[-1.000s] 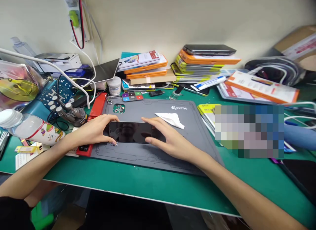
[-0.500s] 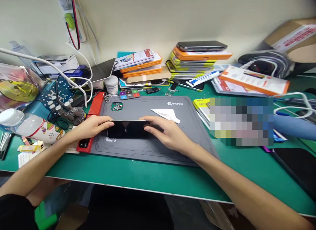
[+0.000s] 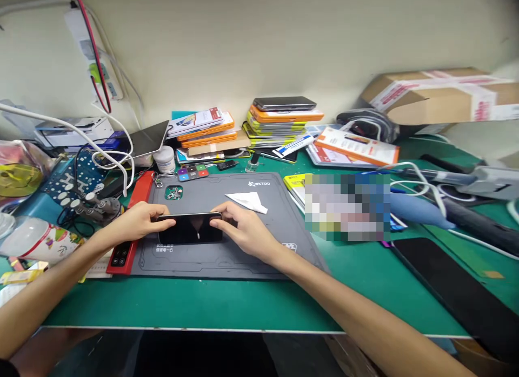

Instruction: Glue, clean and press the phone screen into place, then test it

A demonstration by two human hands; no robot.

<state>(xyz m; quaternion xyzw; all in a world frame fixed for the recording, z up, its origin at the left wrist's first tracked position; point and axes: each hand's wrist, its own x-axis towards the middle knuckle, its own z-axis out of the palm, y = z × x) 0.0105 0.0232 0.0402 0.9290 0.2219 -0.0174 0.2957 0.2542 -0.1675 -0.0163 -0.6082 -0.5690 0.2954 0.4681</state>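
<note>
A dark-screened smartphone [image 3: 190, 229] is held sideways over the grey work mat [image 3: 227, 263], its glossy screen facing me. My left hand [image 3: 140, 223] grips its left end, thumb on the front face. Around the right end, my right hand [image 3: 239, 226] is closed the same way. Fingers behind the phone are hidden. Just beyond my right hand lies a folded white tissue [image 3: 248, 201] on the mat. Small metal parts [image 3: 174, 193] sit in a green recess at the mat's upper left. A red strip [image 3: 141, 196] runs along the mat's left edge, partly behind my left wrist.
Left are a clear bottle [image 3: 40, 239], a cluster of grey-handled tools [image 3: 95, 207] and white cables. Stacked orange and yellow boxes [image 3: 284, 115] line the wall. On the right lie a blurred-out patch, a blue-handled tool [image 3: 417, 209] and a long black pad [image 3: 441, 280].
My view has swung rightward, so the bench contents sit farther left and more of the right side shows. Both hands keep hold of the phone, which now faces me slightly more.
</note>
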